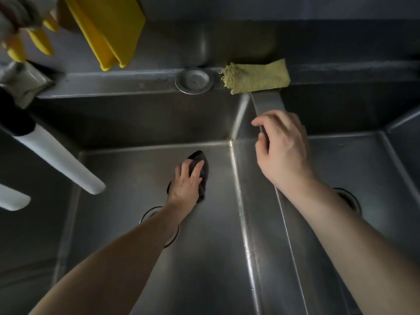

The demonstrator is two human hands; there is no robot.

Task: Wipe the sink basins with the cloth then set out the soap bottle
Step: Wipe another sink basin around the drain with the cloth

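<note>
Dark cloth lay on the floor of the left basin, just beyond its drain, and I saw my left hand pressing it down with fingers spread flat. My right hand rested on the divider between basins, fingers loosely curled over its edge. A green rag sat on the back ledge.

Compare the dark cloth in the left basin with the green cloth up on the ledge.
The dark cloth is near black; the green cloth is pale yellow-green. The dark cloth lies on the left basin floor under the left hand, which presses it; the green cloth sits untouched on the back ledge. The dark cloth is bunched; the green cloth is loosely folded. Both are cleaning cloths.
</note>
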